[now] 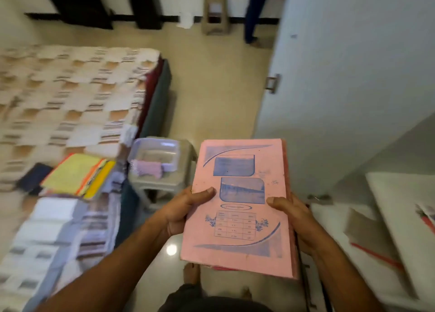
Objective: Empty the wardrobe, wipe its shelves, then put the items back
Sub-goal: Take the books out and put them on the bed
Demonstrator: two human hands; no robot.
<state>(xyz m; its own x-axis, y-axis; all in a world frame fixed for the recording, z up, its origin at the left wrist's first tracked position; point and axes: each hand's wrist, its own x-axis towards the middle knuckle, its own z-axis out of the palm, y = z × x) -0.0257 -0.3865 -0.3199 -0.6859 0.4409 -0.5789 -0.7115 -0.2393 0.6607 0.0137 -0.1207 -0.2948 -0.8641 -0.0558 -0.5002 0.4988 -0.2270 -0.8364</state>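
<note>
Gripping flat pink folder stack (240,208) w/ both hands | left (186,211) & right (295,220) thumbs atop (paper cover, printed)

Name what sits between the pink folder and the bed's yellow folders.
In the head view, a grey stool carrying a clear lidded box and a purple cloth.

Bedroom, home: bed (70,88) with patterned cover to the left of my hands, wardrobe door (353,76) to their right, tiled floor (219,88) ahead, plastic stool (215,10) by the far wall.
</note>
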